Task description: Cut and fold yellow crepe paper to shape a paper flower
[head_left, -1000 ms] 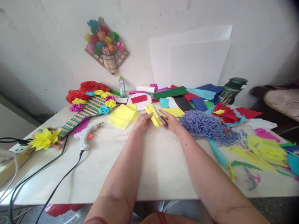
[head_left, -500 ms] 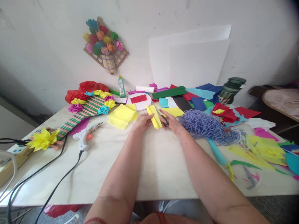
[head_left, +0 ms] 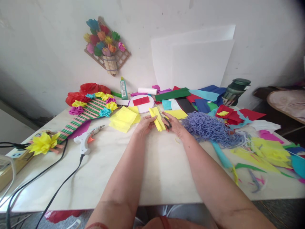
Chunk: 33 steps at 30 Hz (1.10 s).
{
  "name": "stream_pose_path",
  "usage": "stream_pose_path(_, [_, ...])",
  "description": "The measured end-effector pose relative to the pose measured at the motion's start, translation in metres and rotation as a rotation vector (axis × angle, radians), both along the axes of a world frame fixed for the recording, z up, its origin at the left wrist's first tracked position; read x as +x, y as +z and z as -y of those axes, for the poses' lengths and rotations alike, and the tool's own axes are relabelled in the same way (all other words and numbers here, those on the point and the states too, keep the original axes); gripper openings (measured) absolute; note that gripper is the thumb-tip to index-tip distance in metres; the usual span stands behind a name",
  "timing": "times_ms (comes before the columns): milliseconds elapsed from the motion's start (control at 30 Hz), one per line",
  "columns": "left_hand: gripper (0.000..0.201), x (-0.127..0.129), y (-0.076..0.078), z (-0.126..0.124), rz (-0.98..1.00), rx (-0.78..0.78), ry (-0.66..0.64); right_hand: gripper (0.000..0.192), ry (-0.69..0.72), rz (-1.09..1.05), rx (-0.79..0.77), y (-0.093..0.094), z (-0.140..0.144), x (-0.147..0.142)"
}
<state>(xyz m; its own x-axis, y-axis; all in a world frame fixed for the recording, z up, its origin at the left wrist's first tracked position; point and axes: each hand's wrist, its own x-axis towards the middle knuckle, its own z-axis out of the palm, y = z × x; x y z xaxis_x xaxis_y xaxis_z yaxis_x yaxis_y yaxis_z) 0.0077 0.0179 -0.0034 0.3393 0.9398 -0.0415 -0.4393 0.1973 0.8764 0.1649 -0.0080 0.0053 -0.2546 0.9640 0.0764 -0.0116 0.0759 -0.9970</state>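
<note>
Yellow folded tissue paper (head_left: 157,119), a soft pleated strip with creased layers, is pinched at its near left edge by the left hand (head_left: 143,124), whose fingers are curled closed on it just above the pale tabletop (head_left: 152,168). The strip fans up and away from that hand, its far end wider than the gripped end. Right hand (head_left: 175,124) is closed around the dark handles of a small pair of metal scissors (head_left: 164,118), whose slim blades lie against the right edge of the paper; how far the blades are parted cannot be told.

Just left of the hands lies a loose stack of yellow tissue sheets (head_left: 124,118), and behind them a white round disc with a red rectangle on it (head_left: 142,102). To the right sits a heap of lilac-blue cord (head_left: 211,128), touching scraps of red, blue and green paper (head_left: 202,98). Farther left, a white hot-glue gun with an orange trigger (head_left: 86,137) rests on the table with its black cable (head_left: 59,187) trailing toward the near edge, near a green-and-pink striped paper craft trimmed with paper flowers (head_left: 88,111). A green glue bottle (head_left: 123,88) stands by the wall.
</note>
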Motion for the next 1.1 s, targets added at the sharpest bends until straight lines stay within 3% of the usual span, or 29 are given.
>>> stream_pose_path(733, [0.024, -0.0008, 0.0004, -0.0005, 0.035, -0.011, 0.010, 0.076, -0.022, 0.044, 0.085, 0.0031, -0.0008, -0.0007])
stream_pose_path(1100, [0.025, -0.0045, 0.0010, 0.0005, -0.021, -0.007, -0.072, 0.075, 0.000, -0.060, -0.028, 0.0052, 0.0032, 0.0013])
